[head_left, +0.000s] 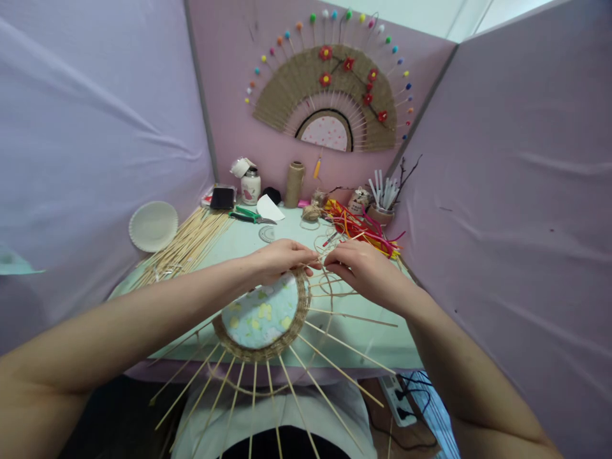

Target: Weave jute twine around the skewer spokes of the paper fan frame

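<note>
A half-round woven piece [302, 306] lies tilted over the table's front edge, its centre covered with pale blue cloth [261, 312] with yellow flowers. Thin bamboo sticks [351, 347] fan out from its twine-woven rim towards my lap. My left hand [282, 258] is closed on the upper end of the rim, fingertips pressed together there. Close beside it, my right hand [358, 264] is closed in a pinch on the twine [326, 280], which loops down past the sticks. The exact fingertip contact is partly hidden.
Bamboo sticks [186, 245] lie at the left near a white dish [153, 227]. Green-handled pruning shears [251, 217], a twine spool [294, 185], a twine ball [311, 212] and red and yellow craft stems [356, 223] sit behind. A finished fan [287, 95] hangs on the back wall.
</note>
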`<state>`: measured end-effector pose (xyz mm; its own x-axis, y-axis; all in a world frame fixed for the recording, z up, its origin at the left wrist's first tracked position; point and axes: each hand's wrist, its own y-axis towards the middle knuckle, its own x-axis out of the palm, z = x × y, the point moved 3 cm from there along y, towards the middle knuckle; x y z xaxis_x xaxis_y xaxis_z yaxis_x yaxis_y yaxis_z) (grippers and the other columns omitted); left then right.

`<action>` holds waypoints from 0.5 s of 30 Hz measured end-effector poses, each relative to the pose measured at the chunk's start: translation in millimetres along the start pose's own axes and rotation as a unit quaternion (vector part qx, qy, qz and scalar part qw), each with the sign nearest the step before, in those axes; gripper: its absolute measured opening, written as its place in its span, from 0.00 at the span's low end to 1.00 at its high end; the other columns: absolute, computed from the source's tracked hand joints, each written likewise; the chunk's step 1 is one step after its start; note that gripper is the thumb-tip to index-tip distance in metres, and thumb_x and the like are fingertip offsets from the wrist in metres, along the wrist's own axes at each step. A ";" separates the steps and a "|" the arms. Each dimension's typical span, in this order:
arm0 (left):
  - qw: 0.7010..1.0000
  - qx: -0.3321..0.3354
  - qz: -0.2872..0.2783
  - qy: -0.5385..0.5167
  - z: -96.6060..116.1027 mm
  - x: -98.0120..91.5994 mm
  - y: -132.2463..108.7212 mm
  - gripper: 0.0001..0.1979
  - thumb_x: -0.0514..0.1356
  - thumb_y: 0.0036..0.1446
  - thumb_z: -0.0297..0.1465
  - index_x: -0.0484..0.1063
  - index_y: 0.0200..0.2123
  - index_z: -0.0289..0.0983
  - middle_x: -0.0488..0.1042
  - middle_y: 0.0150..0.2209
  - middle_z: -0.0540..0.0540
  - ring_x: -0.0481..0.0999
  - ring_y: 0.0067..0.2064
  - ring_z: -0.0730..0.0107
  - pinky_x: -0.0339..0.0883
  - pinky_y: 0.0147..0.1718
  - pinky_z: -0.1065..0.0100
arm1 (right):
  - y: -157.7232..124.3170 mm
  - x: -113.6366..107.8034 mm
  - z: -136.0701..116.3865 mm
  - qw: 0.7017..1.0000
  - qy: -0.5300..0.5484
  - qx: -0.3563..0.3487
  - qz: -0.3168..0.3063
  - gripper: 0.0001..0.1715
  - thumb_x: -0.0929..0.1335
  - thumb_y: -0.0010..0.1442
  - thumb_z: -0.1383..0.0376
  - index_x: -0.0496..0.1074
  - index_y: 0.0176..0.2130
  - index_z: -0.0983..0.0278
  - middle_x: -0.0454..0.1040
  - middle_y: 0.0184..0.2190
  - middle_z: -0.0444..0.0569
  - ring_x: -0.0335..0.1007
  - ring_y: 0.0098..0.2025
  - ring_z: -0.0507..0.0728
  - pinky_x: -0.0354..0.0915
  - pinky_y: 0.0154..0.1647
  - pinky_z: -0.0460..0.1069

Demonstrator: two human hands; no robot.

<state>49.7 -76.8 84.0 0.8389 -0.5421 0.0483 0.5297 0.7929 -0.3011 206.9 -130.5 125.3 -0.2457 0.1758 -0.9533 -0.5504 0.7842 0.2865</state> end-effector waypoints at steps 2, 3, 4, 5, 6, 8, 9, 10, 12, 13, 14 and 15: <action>1.000 -0.011 0.004 -0.028 -0.4 -1.2 0.1 0.11 0.66 0.50 0.37 0.78 0.32 0.34 0.80 0.37 0.42 0.76 0.33 0.70 0.61 0.29 0.70 | 0.5 -0.1 -0.5 1.000 0.000 0.005 -0.003 0.09 0.67 0.64 0.70 0.79 0.36 0.65 0.78 0.32 0.50 0.70 0.36 0.56 0.59 0.39 0.49; 0.999 -0.018 0.007 -0.043 -0.5 -1.6 0.1 0.13 0.65 0.51 0.38 0.78 0.33 0.34 0.80 0.37 0.42 0.76 0.33 0.69 0.61 0.29 0.70 | 0.7 -0.2 -0.9 1.000 -0.001 0.007 -0.004 0.09 0.67 0.63 0.70 0.79 0.35 0.65 0.78 0.32 0.50 0.70 0.36 0.56 0.59 0.39 0.49; 0.998 -0.025 0.010 -0.054 -0.5 -1.8 0.0 0.14 0.65 0.51 0.40 0.77 0.35 0.34 0.80 0.36 0.42 0.76 0.33 0.68 0.60 0.28 0.69 | 0.9 -0.2 -1.3 1.000 -0.001 0.008 -0.005 0.09 0.67 0.63 0.71 0.79 0.35 0.65 0.78 0.32 0.50 0.70 0.36 0.56 0.59 0.39 0.49; 0.998 -0.031 0.014 -0.060 -0.4 -1.8 -0.1 0.14 0.64 0.51 0.40 0.77 0.35 0.35 0.80 0.35 0.43 0.76 0.33 0.68 0.59 0.27 0.69 | 1.0 -0.1 -1.6 1.000 -0.002 0.010 -0.007 0.09 0.67 0.63 0.72 0.78 0.35 0.65 0.78 0.32 0.50 0.70 0.36 0.56 0.59 0.39 0.49; 0.997 -0.035 0.021 -0.058 -0.1 -1.7 -0.5 0.14 0.64 0.51 0.40 0.76 0.35 0.36 0.79 0.35 0.45 0.76 0.33 0.68 0.57 0.26 0.70 | 1.0 0.2 -1.7 1.000 -0.002 0.011 -0.009 0.09 0.67 0.62 0.72 0.78 0.35 0.65 0.78 0.32 0.49 0.70 0.36 0.56 0.59 0.39 0.49; 0.998 -0.032 0.043 -0.033 1.0 -1.5 -1.7 0.11 0.65 0.49 0.37 0.75 0.34 0.37 0.78 0.33 0.47 0.75 0.34 0.70 0.53 0.24 0.70 | 0.8 0.8 -1.4 1.000 -0.003 0.011 -0.013 0.08 0.68 0.62 0.72 0.78 0.35 0.65 0.78 0.32 0.49 0.70 0.36 0.56 0.59 0.39 0.49; 0.998 -0.029 0.052 -0.014 1.8 -1.1 -2.5 0.09 0.65 0.48 0.35 0.75 0.33 0.37 0.77 0.33 0.48 0.74 0.34 0.71 0.52 0.24 0.71 | 0.7 1.0 -1.1 1.000 -0.003 0.011 -0.014 0.08 0.68 0.62 0.72 0.78 0.35 0.65 0.78 0.32 0.49 0.70 0.36 0.56 0.59 0.38 0.49; 0.998 -0.024 0.057 0.005 2.6 -0.4 -3.2 0.08 0.65 0.47 0.33 0.74 0.31 0.37 0.77 0.32 0.49 0.74 0.35 0.71 0.52 0.24 0.71 | 0.5 1.2 -0.8 1.000 -0.002 0.009 -0.014 0.08 0.68 0.62 0.72 0.78 0.35 0.65 0.78 0.32 0.49 0.70 0.36 0.56 0.59 0.38 0.49; 0.998 -0.015 0.050 0.031 4.5 1.9 -4.4 0.05 0.65 0.46 0.30 0.74 0.29 0.37 0.75 0.30 0.49 0.72 0.34 0.72 0.53 0.25 0.71 | 0.3 1.1 -0.6 1.000 0.001 0.004 -0.014 0.09 0.67 0.62 0.72 0.78 0.35 0.65 0.78 0.32 0.50 0.70 0.36 0.56 0.59 0.39 0.49; 0.998 -0.015 0.043 0.036 5.2 3.2 -4.6 0.04 0.64 0.45 0.29 0.74 0.28 0.37 0.74 0.29 0.50 0.72 0.34 0.73 0.54 0.25 0.71 | 0.1 0.9 -0.6 1.000 0.003 0.002 -0.015 0.09 0.67 0.62 0.72 0.78 0.35 0.65 0.78 0.32 0.50 0.70 0.36 0.56 0.59 0.39 0.49; 0.998 -0.018 0.038 0.038 5.8 4.2 -4.6 0.03 0.64 0.45 0.29 0.74 0.27 0.37 0.73 0.27 0.50 0.71 0.33 0.73 0.55 0.25 0.71 | 0.0 0.7 -0.7 1.000 0.004 0.001 -0.018 0.09 0.67 0.62 0.72 0.78 0.35 0.65 0.78 0.32 0.50 0.70 0.36 0.56 0.59 0.39 0.49; 0.998 -0.024 0.037 0.038 6.3 4.9 -4.3 0.03 0.64 0.45 0.29 0.74 0.27 0.37 0.72 0.26 0.51 0.71 0.31 0.73 0.55 0.25 0.71 | -0.2 0.4 -0.9 1.000 0.004 0.002 -0.019 0.09 0.67 0.62 0.72 0.78 0.35 0.65 0.77 0.32 0.50 0.70 0.36 0.56 0.59 0.39 0.49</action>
<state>52.3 -81.1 91.5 0.8626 -0.5036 -0.0469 0.4590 0.8184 -0.3458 206.2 -131.1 124.9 -0.2307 0.1403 -0.9629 -0.5564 0.7928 0.2488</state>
